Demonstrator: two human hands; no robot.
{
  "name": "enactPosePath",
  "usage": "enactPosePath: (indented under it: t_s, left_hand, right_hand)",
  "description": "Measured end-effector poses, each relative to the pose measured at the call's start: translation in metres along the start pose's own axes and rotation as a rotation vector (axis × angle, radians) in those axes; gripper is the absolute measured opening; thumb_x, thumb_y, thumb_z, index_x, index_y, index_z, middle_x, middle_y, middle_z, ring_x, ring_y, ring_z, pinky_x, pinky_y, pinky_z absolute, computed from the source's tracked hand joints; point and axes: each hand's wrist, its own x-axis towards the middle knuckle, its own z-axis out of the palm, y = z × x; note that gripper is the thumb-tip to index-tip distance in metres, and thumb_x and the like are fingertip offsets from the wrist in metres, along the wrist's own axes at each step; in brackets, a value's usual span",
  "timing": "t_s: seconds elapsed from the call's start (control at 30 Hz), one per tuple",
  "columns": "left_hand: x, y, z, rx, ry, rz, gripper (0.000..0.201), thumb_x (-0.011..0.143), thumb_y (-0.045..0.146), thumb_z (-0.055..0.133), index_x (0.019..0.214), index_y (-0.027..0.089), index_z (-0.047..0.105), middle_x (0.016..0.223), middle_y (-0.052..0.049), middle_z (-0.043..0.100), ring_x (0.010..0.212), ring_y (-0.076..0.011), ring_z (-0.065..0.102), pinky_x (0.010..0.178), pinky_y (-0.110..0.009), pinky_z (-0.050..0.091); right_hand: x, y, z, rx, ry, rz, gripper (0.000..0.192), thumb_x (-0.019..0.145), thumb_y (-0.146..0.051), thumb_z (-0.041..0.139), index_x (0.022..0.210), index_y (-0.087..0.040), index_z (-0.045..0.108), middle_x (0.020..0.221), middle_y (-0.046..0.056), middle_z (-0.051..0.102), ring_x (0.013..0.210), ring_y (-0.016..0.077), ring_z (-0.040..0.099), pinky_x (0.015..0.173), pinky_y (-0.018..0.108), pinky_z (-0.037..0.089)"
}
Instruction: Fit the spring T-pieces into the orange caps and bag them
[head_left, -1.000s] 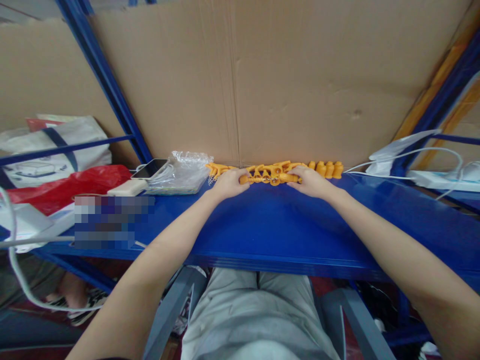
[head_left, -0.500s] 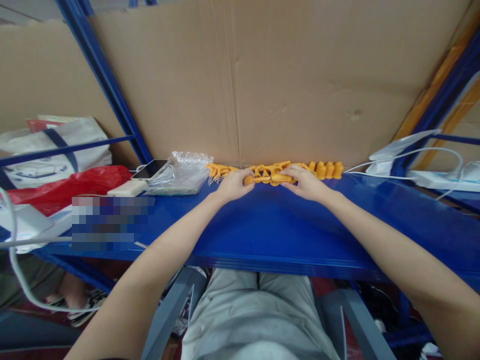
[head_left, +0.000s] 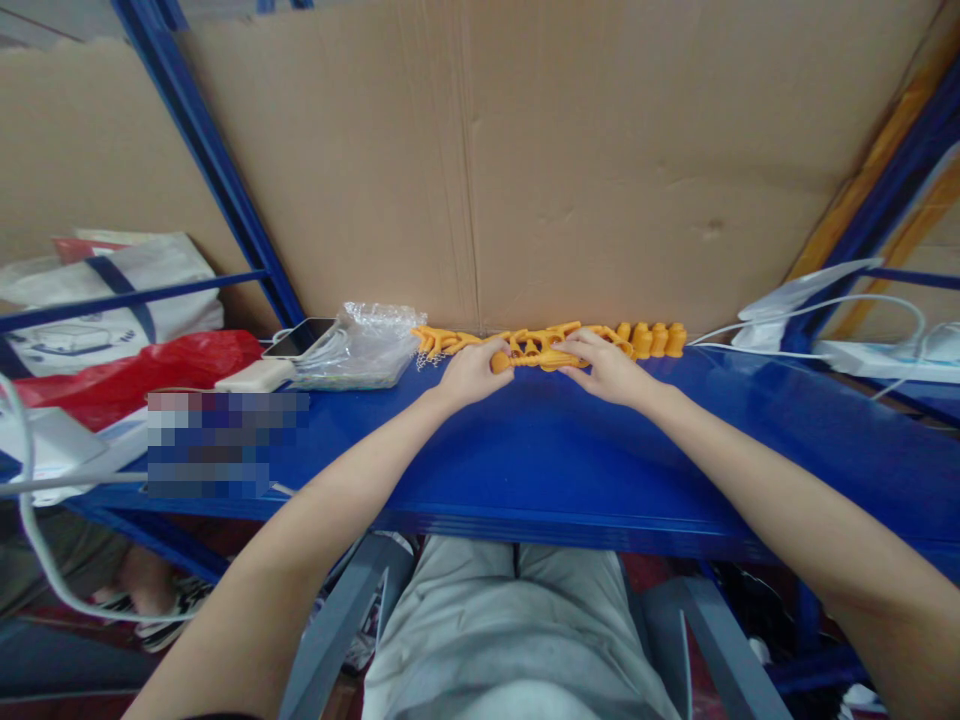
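Okay, so: one slim orange piece [head_left: 551, 359] stretched right between two bare hands, near the back of the blue worktop [head_left: 555, 450], just in front of a jumble of other orange parts [head_left: 568, 329]. Long axis going side to side, pretty much parallel to the near edge of the worktop and to the cardboard [head_left: 480, 180] behind. Basically straight ahead of the body: to the right of the left hand [head_left: 476, 373], to the left of the right hand [head_left: 604, 366]. No nearer hand to pick, tbh. Contact on both sides, one hand per end.

As for pointing: rounded, knob-like end aimed left, tucked up at the left fingertips; broader end aimed right, running in under the right fingers. Looks close to level, no obvious tilt. Can't tell front from back at this angle, or one solid piece from two bits butted together. Too small and blurry for that.

Grip-wise: left hand pinched around the knob end, thumb on the near side. Right hand grasping the other end, thumb also on the near side, fingers curled over from the far side. Can't make out the tightness of either pinch.

Also around: stubby orange blocks [head_left: 652, 340] just beyond the right hand, plus a clear plastic bag [head_left: 364, 350] out to the left, well apart from the orange piece.
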Motion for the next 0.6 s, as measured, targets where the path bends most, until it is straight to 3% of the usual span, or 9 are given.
enactPosePath:
  t_s: [0.33, 0.47, 0.6]
  left_hand:
    - [0.000, -0.006, 0.001, -0.015, 0.034, 0.088, 0.024, 0.082, 0.032, 0.069, 0.103, 0.020, 0.067, 0.077, -0.001, 0.071, 0.068, -0.0173, 0.065, 0.066, -0.027, 0.048]
    - [0.001, -0.009, 0.004, -0.022, 0.049, 0.126, 0.023, 0.086, 0.036, 0.067, 0.103, 0.021, 0.065, 0.086, -0.003, 0.074, 0.074, -0.0181, 0.067, 0.069, -0.027, 0.049]
    - [0.001, -0.010, 0.006, -0.023, 0.038, 0.114, 0.020, 0.088, 0.033, 0.067, 0.104, 0.021, 0.065, 0.097, -0.005, 0.076, 0.084, -0.0198, 0.070, 0.075, -0.029, 0.051]
  right_hand:
    - [0.001, 0.003, 0.002, 0.074, 0.017, 0.062, 0.030, 0.093, -0.036, 0.062, 0.117, -0.021, 0.073, 0.108, 0.011, 0.070, 0.100, 0.0264, 0.067, 0.090, 0.046, 0.056]
    - [0.002, 0.005, 0.005, 0.076, 0.011, 0.111, 0.030, 0.090, -0.038, 0.066, 0.114, -0.022, 0.074, 0.108, 0.010, 0.073, 0.101, 0.0276, 0.069, 0.096, 0.049, 0.054]
    - [0.001, 0.010, 0.004, 0.185, 0.015, 0.166, 0.040, 0.087, -0.040, 0.070, 0.123, -0.023, 0.070, 0.121, 0.011, 0.072, 0.112, 0.0299, 0.068, 0.101, 0.052, 0.053]
